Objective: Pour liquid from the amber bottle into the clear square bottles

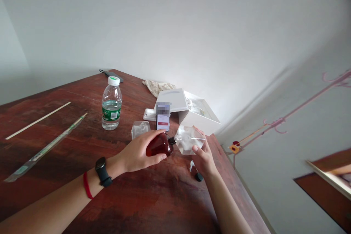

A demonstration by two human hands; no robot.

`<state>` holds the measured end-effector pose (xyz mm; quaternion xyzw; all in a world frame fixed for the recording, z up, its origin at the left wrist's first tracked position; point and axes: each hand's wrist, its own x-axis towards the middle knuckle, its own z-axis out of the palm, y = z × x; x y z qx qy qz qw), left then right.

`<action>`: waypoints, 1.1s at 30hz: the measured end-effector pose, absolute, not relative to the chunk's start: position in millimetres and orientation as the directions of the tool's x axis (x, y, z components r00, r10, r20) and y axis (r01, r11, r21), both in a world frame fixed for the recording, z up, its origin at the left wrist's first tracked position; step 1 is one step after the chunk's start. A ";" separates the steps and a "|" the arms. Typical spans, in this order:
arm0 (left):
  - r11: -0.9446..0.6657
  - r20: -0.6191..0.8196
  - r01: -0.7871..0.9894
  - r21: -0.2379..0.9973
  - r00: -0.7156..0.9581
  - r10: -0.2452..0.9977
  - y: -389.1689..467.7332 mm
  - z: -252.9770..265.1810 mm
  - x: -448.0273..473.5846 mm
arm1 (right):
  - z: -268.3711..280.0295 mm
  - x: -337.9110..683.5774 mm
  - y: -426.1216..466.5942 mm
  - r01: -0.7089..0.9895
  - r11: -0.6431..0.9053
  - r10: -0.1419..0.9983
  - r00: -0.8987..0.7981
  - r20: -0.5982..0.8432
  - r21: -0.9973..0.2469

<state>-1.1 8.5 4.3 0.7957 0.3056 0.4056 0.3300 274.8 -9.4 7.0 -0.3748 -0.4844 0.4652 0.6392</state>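
My left hand (142, 150) is wrapped round a dark red-brown bottle (159, 145), which lies tilted on its side with its black-ringed neck pointing right. That neck meets the small opening of a clear, faceted container (191, 140), frosty white inside. My right hand (204, 153) grips this container from its right side, thumb in front. Whether liquid passes between the two cannot be made out. Below the right hand, a black cap (199, 177) and a small clear piece (192, 166) rest on the table. Another clear faceted piece (140, 129) stands behind my left hand.
A water bottle (111, 106) with a green label stands on the dark red table (115, 208). Behind my hands are a lit phone (163, 121) and an open white box (175, 101). A bare stick (38, 120) and a wrapped stick (49, 146) lie left. A pink coat rack (301, 108) is at right.
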 end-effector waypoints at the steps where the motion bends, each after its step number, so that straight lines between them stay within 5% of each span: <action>1: -0.595 0.442 0.220 0.773 0.485 0.755 8.7 4.4 -1.0 | 7.4 274.7 -9.5 -0.232 0.287 0.957 0.103 0.270 -0.929; 33: -0.646 0.491 0.228 0.729 0.484 0.725 13.6 -4.3 -0.7 | 6.8 275.1 -10.2 -0.226 0.286 0.958 0.104 0.269 -0.931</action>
